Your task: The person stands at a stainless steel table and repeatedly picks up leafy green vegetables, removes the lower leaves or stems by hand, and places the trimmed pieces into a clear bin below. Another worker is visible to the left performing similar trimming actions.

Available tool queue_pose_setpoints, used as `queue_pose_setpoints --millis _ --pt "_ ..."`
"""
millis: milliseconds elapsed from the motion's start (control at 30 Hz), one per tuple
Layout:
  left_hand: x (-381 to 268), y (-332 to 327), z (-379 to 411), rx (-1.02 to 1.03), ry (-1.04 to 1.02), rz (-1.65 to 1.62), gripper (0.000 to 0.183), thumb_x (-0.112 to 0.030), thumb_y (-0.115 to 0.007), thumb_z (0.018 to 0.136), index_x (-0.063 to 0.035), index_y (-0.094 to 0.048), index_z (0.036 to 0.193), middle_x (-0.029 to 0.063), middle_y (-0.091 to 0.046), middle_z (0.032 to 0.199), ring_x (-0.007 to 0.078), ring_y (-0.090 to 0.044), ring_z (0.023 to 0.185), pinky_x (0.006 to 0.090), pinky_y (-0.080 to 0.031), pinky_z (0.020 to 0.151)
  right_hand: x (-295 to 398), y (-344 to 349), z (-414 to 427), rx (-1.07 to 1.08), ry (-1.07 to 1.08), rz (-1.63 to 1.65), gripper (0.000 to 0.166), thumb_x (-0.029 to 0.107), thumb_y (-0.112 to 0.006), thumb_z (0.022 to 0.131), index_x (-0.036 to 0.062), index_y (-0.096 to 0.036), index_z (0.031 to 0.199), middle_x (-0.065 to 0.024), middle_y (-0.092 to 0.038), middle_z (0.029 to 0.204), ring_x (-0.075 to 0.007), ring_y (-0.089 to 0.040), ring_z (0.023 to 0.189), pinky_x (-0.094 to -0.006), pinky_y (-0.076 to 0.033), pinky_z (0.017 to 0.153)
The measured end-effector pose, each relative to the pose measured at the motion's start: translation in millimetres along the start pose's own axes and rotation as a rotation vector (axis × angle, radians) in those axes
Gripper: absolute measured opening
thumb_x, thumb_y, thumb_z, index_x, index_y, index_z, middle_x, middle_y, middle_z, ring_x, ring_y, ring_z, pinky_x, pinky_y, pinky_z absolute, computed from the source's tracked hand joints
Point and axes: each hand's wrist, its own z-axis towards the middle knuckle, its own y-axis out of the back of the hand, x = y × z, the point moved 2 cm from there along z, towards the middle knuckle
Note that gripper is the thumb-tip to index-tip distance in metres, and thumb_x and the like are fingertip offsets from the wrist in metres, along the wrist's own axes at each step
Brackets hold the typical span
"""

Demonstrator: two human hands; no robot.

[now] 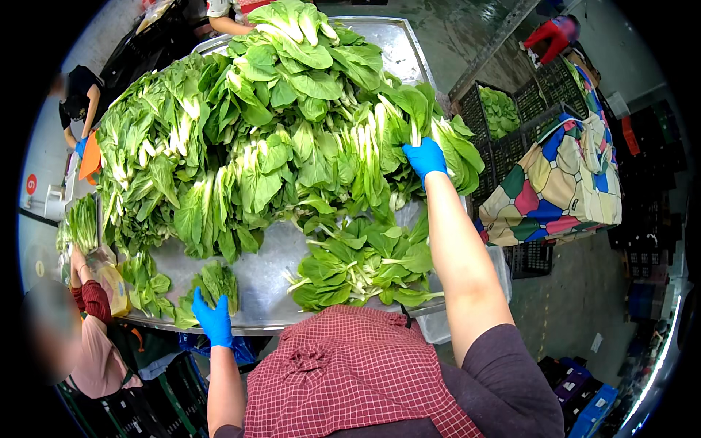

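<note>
My right hand point(426, 160), in a blue glove, is stretched out to the right side of a tall heap of leafy greens point(317, 159). Its fingers are closed around the pale stem of a leafy green point(413, 109) whose leaf points away from me. Low on the left, my left hand point(213, 319), also gloved in blue, has its fingers apart and holds nothing. Just beyond it a small bunch of greens point(220, 284) lies near the table's front edge; I cannot tell whether they touch. Loose leaves and stalks point(361, 265) are spread before me.
The heap covers much of a metal table point(268, 268). At left, a person's hands point(78, 263) are by slender green stalks point(82, 222). Further people stand beyond the table. On the right are black plastic crates point(495, 159) and a patterned cloth-covered load point(553, 191).
</note>
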Motion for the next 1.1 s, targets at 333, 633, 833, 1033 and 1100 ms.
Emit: queue_pose_setpoints --millis 333,633,833,1033,1100 --pt "-138.8 -30.9 -31.4 0.267 -0.288 -0.393 0.046 -0.003 -0.065 0.080 -0.0094 -0.053 0.125 0.0063 -0.053 0.115 0.0171 -0.053 0.097 0.0301 -0.045 0.083 -16.0 8.2 -22.3 0.131 -0.170 0.703 0.034 0.029 -0.068 0.082 0.0015 -0.062 0.102 -0.0052 -0.063 0.084 -0.0151 -0.056 0.060 -0.0275 -0.044 0.049" --pt "-189.4 -63.1 -66.6 0.636 -0.382 -0.490 0.038 -0.007 -0.066 0.080 -0.0081 -0.059 0.117 0.0083 -0.058 0.105 0.0184 -0.056 0.091 0.0299 -0.046 0.079 -5.8 -0.7 5.6 0.168 -0.151 0.345 0.041 0.035 -0.067 0.076 -0.0032 -0.067 0.091 -0.0188 -0.067 0.082 -0.0270 -0.066 0.066 -0.0380 -0.052 0.055" --pt "-171.5 -71.6 -75.4 0.711 -0.197 -0.587 0.035 -0.006 -0.065 0.082 -0.0076 -0.060 0.117 0.0055 -0.061 0.102 0.0125 -0.056 0.085 0.0267 -0.047 0.078 -9.4 1.3 11.0 0.116 -0.207 0.621 0.028 0.023 -0.067 0.075 -0.0025 -0.065 0.087 -0.0128 -0.064 0.071 -0.0204 -0.060 0.051 -0.0335 -0.046 0.044" --pt "-165.3 -73.9 -74.8 0.753 -0.083 -0.651 0.032 -0.006 -0.064 0.083 -0.0052 -0.060 0.115 0.0059 -0.062 0.101 0.0117 -0.056 0.085 0.0264 -0.048 0.078 -0.8 29.9 -0.3 0.195 -0.227 0.871 0.015 0.014 -0.067 0.075 0.0000 -0.062 0.078 -0.0086 -0.060 0.064 -0.0154 -0.053 0.045 -0.0277 -0.041 0.041" --pt "-169.8 -74.7 -72.9 0.771 -0.067 -0.668 0.032 -0.007 -0.064 0.084 -0.0045 -0.060 0.115 0.0060 -0.062 0.101 0.0116 -0.057 0.085 0.0263 -0.048 0.078 -1.5 32.4 -1.9 0.191 -0.184 0.859 0.016 0.014 -0.068 0.075 0.0002 -0.062 0.080 -0.0078 -0.060 0.065 -0.0145 -0.053 0.046 -0.0272 -0.041 0.042"
